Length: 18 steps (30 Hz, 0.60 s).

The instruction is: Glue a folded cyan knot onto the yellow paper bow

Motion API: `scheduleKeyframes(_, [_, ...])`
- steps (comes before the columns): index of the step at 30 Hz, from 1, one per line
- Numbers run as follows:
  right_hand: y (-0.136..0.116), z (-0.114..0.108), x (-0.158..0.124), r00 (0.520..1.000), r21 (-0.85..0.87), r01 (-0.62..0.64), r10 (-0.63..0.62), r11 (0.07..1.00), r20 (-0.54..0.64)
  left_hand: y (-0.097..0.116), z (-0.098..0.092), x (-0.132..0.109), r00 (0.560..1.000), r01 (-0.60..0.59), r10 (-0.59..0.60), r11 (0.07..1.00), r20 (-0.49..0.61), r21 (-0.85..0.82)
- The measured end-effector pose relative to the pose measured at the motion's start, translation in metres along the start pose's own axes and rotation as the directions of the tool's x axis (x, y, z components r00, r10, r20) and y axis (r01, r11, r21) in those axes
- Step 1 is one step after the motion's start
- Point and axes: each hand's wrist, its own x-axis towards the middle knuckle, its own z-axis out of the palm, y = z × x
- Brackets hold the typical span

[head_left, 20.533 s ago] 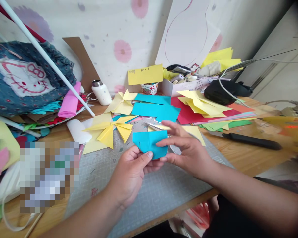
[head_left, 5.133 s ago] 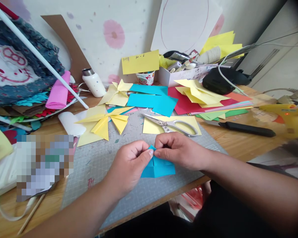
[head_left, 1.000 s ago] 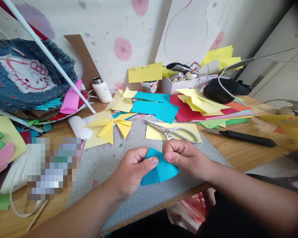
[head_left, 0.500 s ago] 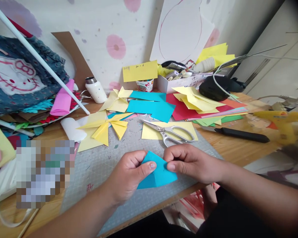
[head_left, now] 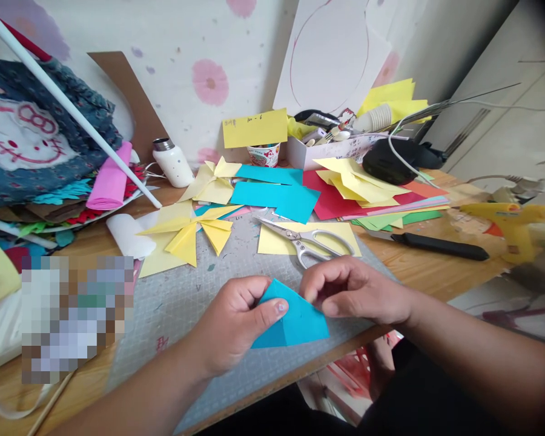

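Note:
A folded piece of blue paper (head_left: 300, 321), now a triangle, lies on the grey cutting mat (head_left: 181, 303) near the table's front edge. My left hand (head_left: 236, 324) pinches its left side, thumb pressed on top. My right hand (head_left: 354, 290) has curled fingers on the paper's upper right edge. Just behind the hands, steel scissors (head_left: 309, 239) rest on a yellow sheet (head_left: 277, 242).
Folded yellow paper shapes (head_left: 191, 233) and blue sheets (head_left: 277, 197) lie behind the mat. A black-handled knife (head_left: 436, 245) and a yellow glue gun (head_left: 513, 221) are at right. A white bottle (head_left: 172, 163), coloured paper stacks (head_left: 381, 200) and a white rod (head_left: 72, 109) crowd the back.
The blue paper went from a loosely held folded piece to a flat triangle pressed on the mat. In the last second my right fingers slid along its upper edge.

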Motion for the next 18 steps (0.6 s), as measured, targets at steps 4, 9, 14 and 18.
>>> scheduleKeyframes(4, [-0.009, 0.013, 0.009, 0.991, -0.154, 0.036, -0.055, 0.987, -0.119, 0.001, 0.003, 0.002, 0.999, -0.026, 0.032, 0.944, -0.012, 0.330])
scheduleKeyframes(9, [-0.009, 0.029, 0.019, 0.973, -0.352, 0.028, -0.106, 0.936, -0.205, 0.001, 0.004, 0.002, 0.997, -0.065, 0.075, 0.870, -0.001, 0.490])
scheduleKeyframes(14, [0.005, 0.027, 0.025, 0.976, -0.104, 0.006, -0.029, 0.995, -0.218, 0.001, 0.001, 0.002, 0.993, -0.114, 0.120, 0.861, 0.020, 0.495])
scheduleKeyframes(18, [0.010, 0.019, 0.028, 0.986, -0.056, -0.037, 0.028, 0.998, -0.164, -0.001, -0.002, 0.005, 0.999, -0.038, 0.045, 0.931, -0.012, 0.363])
